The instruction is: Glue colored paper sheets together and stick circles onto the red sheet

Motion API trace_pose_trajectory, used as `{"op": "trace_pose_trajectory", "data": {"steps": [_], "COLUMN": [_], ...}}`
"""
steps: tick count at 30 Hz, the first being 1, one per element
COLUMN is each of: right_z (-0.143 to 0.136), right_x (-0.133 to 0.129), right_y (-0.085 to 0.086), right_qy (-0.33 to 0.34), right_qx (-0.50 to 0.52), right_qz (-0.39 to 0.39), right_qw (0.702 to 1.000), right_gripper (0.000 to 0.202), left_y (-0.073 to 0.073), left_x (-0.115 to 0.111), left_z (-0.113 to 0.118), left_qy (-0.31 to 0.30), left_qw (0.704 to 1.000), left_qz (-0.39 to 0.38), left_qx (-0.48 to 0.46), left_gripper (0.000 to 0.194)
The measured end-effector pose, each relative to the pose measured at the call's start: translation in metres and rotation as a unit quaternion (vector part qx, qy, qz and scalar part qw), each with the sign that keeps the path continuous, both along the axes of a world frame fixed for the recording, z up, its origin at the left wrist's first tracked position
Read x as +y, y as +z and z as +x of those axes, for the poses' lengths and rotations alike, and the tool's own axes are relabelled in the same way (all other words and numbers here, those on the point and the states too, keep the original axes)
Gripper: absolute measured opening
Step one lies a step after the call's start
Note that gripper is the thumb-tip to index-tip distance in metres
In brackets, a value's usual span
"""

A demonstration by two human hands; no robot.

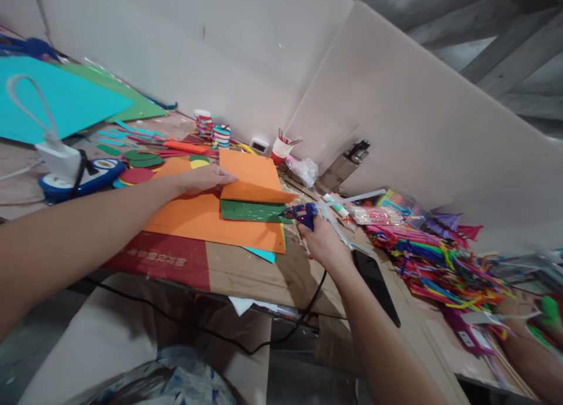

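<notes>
My left hand pinches the left edge of an upright orange sheet, which is folded along its lower edge. Below that fold lies a green strip with shiny lines on it. My right hand is wrapped round a blue glue gun, a small red light showing on its side. The gun's nozzle is at the right end of the green strip, and a clear glue stick juts from its back. A larger orange sheet lies flat beneath these.
Beside my right forearm lies a black phone. Colourful pipe cleaners are heaped at the right, near another person's hand. A bottle and cup stand behind; a power strip sits left. A black cable hangs at the front.
</notes>
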State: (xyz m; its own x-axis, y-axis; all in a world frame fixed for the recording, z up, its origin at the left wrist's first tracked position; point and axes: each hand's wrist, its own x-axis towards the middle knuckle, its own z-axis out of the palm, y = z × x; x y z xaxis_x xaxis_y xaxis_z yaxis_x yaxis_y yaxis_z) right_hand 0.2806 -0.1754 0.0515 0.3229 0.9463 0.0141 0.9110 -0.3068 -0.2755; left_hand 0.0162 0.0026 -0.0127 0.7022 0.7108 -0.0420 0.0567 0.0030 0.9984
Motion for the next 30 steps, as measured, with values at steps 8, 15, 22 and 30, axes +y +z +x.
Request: {"op": "trace_pose_trajectory", "data": {"steps": [8,15,22,30], "right_z": [-0.035,-0.032,-0.051,-0.059], "right_x": [0.021,0.02,0.025,0.01], "right_y": [-0.004,0.001,-0.002,0.002], "right_qy": [0.046,0.026,0.073,0.077], "right_qx": [0.046,0.01,0.059,0.034], "right_qz": [0.015,0.013,0.01,-0.003], "right_qw": [0.998,1.0,0.996,0.996], "right_gripper": [0.025,0.025,0.022,0.022], "left_y": [-0.004,0.0,0.0,0.001], "left_x": [0.004,0.001,0.001,-0.001], "left_z": [0.0,0.001,0.0,-0.001], "left_qy": [-0.003,0.007,-0.006,-0.007], "left_qw": [1.0,1.0,1.0,1.0], "left_qz": [-0.018,-0.012,-0.017,0.001], "left_qx": [-0.007,-0.004,-0.001,-0.005], "left_gripper": [0.036,0.033,0.034,0.037]}}
